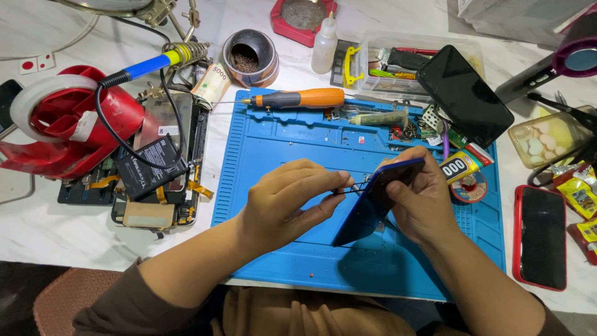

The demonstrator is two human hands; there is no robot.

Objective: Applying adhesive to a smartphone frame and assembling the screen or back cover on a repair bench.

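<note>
My right hand (421,202) grips a dark blue phone (372,205) and holds it tilted on edge above the blue work mat (273,143). My left hand (283,202) pinches thin black tweezers (348,188), whose tips touch the phone's upper edge. Both hands meet over the middle of the mat. The phone's far face is hidden from me.
An orange-handled tool (298,98) lies along the mat's top edge. To the left are opened phones with a black battery (149,165), a red tape dispenser (68,124) and a blue soldering iron (146,65). A red-cased phone (540,236) lies to the right, a black phone (463,93) leans on a parts box.
</note>
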